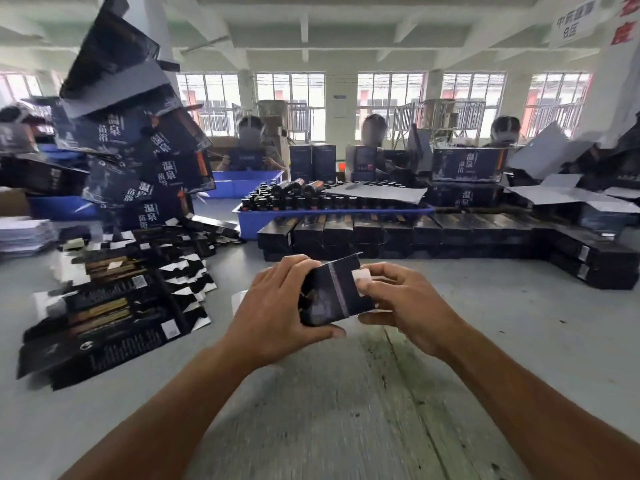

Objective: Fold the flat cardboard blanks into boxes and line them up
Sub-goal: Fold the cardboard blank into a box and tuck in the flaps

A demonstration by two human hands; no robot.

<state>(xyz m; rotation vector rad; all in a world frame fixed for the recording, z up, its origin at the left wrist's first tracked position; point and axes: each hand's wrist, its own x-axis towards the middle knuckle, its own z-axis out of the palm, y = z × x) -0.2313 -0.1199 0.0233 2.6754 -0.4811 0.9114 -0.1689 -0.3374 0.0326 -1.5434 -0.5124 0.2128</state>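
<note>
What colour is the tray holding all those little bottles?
Blue tray, clearest in the head view.

Left hand (273,306) and right hand (398,299) grip half-folded box (332,292) above table (346,410) — finished boxes (415,233) lined behind.

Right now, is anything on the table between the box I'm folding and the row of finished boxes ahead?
Nothing visible. The box, held by the left hand and right hand, faces bare table up to the row of finished boxes.

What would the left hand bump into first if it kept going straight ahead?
Probably the rows of folded black boxes lined up across the table; the left hand, holding a half-folded box, points roughly toward them, though depth is unclear.
</note>
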